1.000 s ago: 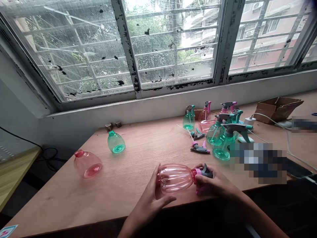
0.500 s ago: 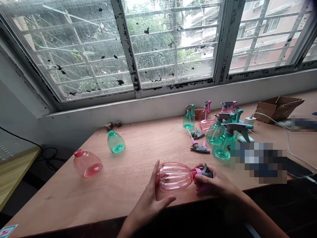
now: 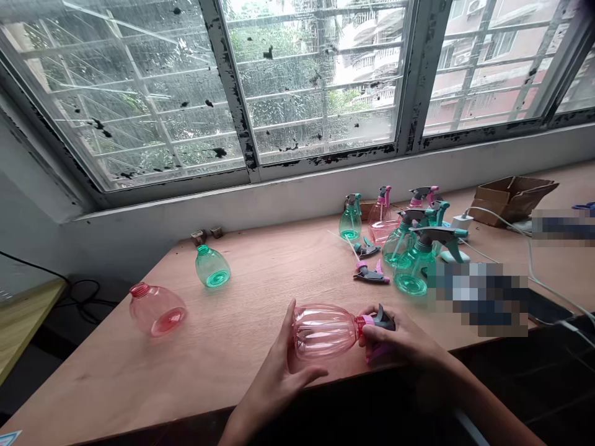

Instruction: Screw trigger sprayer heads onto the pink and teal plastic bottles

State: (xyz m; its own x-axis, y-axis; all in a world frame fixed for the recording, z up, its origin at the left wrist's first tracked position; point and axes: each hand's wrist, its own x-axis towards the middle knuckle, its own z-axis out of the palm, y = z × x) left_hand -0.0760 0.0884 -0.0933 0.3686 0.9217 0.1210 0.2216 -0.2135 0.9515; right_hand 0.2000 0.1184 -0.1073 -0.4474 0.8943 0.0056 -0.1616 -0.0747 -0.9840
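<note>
A pink ribbed spray bottle (image 3: 324, 332) lies sideways near the table's front edge, its spray head to the right. My right hand (image 3: 395, 339) is closed around the grey-and-pink spray head (image 3: 383, 318) at the bottle's neck. At the other end, my left hand (image 3: 290, 365) has its fingers stretched and thumb apart, with the palm side by the bottle's base; whether it touches is hard to tell. Beyond the bottle lie a loose pink-and-grey spray head (image 3: 370, 272) and a green-and-grey one (image 3: 365, 248).
At left are an open-necked pink bottle (image 3: 157, 310) and a green bottle (image 3: 212, 267). Several assembled spray bottles, including a green one (image 3: 411, 272), stand at right. Behind them are a cardboard box (image 3: 497, 201) and a white cable (image 3: 531, 248). A window (image 3: 320, 87) rises behind the table (image 3: 260, 266).
The view has shifted slightly, so everything appears a little further left. Both hands and the pink spray bottle keep nearly the same pose.
</note>
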